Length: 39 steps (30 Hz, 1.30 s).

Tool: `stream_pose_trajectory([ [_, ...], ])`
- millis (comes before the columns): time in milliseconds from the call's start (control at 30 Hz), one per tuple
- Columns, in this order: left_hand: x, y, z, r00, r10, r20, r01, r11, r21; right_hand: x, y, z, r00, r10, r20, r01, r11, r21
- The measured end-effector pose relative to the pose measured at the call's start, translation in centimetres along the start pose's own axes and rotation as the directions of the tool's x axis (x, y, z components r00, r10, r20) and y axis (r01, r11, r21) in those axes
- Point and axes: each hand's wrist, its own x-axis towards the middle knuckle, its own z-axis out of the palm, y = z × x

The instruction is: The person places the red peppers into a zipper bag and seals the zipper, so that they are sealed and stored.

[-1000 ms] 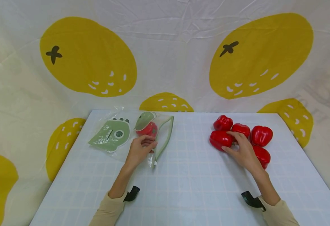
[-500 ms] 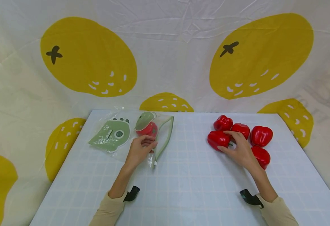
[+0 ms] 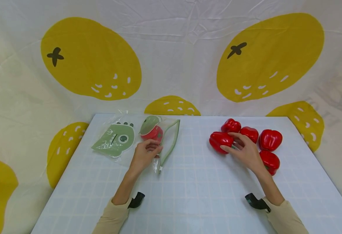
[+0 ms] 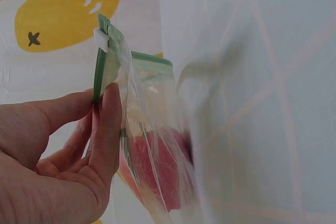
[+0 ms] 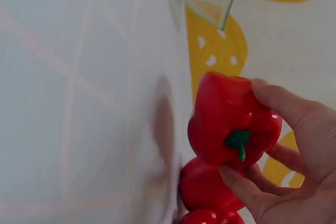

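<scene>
Behind L grip (image 3: 143,156), clear bag (image 3: 151,122) partly hidden, w/ R grip (image 3: 248,152) holding red pepper (image 3: 220,142).

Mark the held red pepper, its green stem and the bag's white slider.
Held red pepper (image 5: 224,116), right wrist view: middle of its body.
Green stem (image 5: 240,145), right wrist view: its middle.
White slider (image 4: 102,40), left wrist view: its visible side.

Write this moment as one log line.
Left hand: pinches clear plastic green-edged bag | Right hand: holds glossy red bell pepper | Bag: another red pepper inside
</scene>
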Motion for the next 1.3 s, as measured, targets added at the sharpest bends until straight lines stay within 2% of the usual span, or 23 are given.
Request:
stream_pose_trajectory([
  [167, 0.1, 0.1, 0.1, 1.0, 0.0, 0.0, 0.0, 1.0, 0.002, 0.3, -0.6, 0.2, 0.998, 0.052, 0.025, -0.054, 0.995, 0.08],
  [367, 0.1, 0.1, 0.2, 1.0, 0.013, 0.002, -0.013, 1.0, -0.015, 0.6, -1.3, 0.7, 0.991, 0.096, 0.089, -0.112, 0.975, 0.191],
  [633, 0.1, -0.2, 0.2, 1.0, 0.013, -0.001, -0.013, 0.999, -0.043, 1.3, -2.7, 2.1, 0.983, 0.126, 0.13, -0.156, 0.954, 0.255],
  [1300, 0.2, -0.2, 0.2, 1.0, 0.009, 0.008, -0.009, 0.998, -0.055, 3.5, -4.7, 6.2, 0.98, 0.098, 0.173, -0.151, 0.932, 0.329],
])
